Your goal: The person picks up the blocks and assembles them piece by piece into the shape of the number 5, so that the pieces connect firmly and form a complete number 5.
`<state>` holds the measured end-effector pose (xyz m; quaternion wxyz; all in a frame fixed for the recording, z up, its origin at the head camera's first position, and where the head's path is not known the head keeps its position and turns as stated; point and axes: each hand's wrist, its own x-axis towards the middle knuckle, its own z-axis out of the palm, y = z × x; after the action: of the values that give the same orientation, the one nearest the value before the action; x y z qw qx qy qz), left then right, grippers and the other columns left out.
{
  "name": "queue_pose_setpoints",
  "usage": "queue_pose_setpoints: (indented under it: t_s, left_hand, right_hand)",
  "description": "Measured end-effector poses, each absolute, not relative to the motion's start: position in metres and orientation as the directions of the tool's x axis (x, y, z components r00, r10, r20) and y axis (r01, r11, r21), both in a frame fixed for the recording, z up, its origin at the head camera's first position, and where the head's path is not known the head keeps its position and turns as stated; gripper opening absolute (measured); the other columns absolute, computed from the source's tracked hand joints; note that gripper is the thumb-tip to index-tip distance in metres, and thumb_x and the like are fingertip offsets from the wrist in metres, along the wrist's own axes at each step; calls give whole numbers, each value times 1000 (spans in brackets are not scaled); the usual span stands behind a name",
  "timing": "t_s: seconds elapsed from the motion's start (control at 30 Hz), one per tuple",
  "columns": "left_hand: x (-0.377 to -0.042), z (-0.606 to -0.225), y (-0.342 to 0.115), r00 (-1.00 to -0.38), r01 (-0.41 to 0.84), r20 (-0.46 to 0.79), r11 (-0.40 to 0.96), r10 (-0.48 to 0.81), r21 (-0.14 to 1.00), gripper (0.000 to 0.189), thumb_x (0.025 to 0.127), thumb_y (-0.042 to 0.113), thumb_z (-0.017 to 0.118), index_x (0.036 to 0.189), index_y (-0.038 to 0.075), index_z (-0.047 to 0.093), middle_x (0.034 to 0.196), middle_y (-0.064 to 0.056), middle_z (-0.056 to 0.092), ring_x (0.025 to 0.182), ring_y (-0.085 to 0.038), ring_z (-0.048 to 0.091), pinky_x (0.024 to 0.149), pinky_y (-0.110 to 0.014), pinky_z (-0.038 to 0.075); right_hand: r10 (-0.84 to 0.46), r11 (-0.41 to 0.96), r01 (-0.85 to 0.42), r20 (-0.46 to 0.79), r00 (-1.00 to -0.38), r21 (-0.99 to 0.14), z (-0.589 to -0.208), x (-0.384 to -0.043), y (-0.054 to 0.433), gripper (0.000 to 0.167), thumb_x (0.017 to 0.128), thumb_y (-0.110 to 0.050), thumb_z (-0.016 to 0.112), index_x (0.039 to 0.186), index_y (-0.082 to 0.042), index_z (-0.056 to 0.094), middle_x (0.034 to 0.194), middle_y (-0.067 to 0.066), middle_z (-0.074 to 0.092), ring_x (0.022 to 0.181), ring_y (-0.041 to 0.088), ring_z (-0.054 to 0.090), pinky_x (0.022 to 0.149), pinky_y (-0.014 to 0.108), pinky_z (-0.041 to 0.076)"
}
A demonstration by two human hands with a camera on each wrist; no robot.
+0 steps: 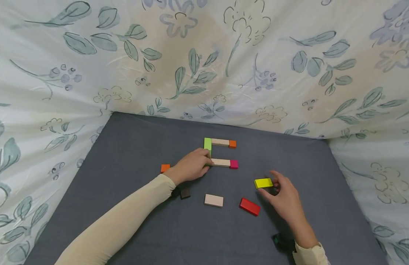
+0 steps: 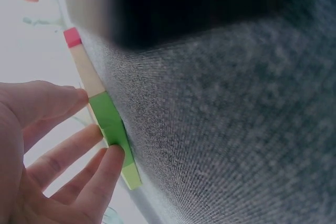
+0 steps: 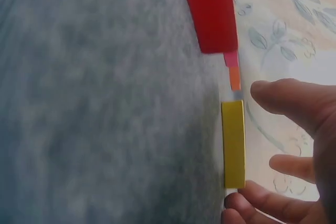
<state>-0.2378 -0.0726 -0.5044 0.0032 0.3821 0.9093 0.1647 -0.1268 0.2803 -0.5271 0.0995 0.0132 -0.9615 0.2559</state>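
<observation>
On the grey cloth, green and plain wooden blocks form a bracket shape. My left hand [image 1: 191, 165] rests at its lower left corner, fingertips on a green block [image 2: 107, 116] and the thumb near the plain block [image 2: 86, 69] joined to it. A light green block [image 1: 207, 143] makes the upper left side. My right hand [image 1: 285, 195] is spread around a yellow block [image 1: 263, 183], thumb on the near side, other fingers by its right end. In the right wrist view, a gap shows between the thumb and the yellow block.
Plain blocks end in an orange block [image 1: 232, 144] and a pink block [image 1: 234, 164]. Nearer lie a pale block [image 1: 213, 200], a red block [image 1: 249, 207] and a dark brown block [image 1: 185, 193]. Another orange block [image 1: 165, 168] sits beside the left forearm. Floral fabric [image 1: 204, 62] hangs behind.
</observation>
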Motion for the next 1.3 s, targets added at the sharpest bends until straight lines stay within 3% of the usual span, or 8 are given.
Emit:
queue_pose_setpoints:
  t_s: [0.23, 0.6, 0.93, 1.3]
  left_hand:
    - [-239, -504, -71, -713, 689, 122, 656, 691, 309, 22, 106, 14, 73, 126, 14, 83, 124, -3, 66, 117, -22, 58, 102, -36, 53]
    - [-240, -503, -70, -710, 694, 125, 657, 693, 294, 22, 106, 15, 73, 125, 13, 83, 122, -3, 66, 116, -23, 58, 103, -36, 53]
    - [-240, -503, -70, -708, 695, 113, 659, 697, 288, 23, 107, 15, 72, 127, 14, 83, 124, -4, 66, 119, -23, 58, 104, -37, 52]
    - [-239, -501, -69, -716, 685, 107, 664, 690, 298, 22, 107, 15, 72, 127, 14, 83, 125, -4, 66, 118, -24, 58, 105, -38, 52]
  right_hand:
    - [24, 884, -52, 156, -987, -465, -525, -137, 277, 82, 87, -33, 94, 152, -2, 55, 118, 20, 61, 105, 38, 59, 86, 60, 52]
    - [14, 889, -60, 158, -987, -453, -525, -144, 279, 75, 88, -21, 89, 151, -2, 55, 117, 20, 60, 102, 37, 57, 84, 58, 51]
    - [-48, 879, -98, 118, -992, -466, -520, -142, 286, 80, 84, -3, 83, 157, -7, 51, 140, 27, 61, 125, 48, 47, 93, 67, 46]
    - [-7, 872, -65, 121, -993, -484, -524, -146, 290, 84, 88, -27, 94, 155, -2, 51, 121, 23, 61, 111, 41, 57, 92, 64, 50]
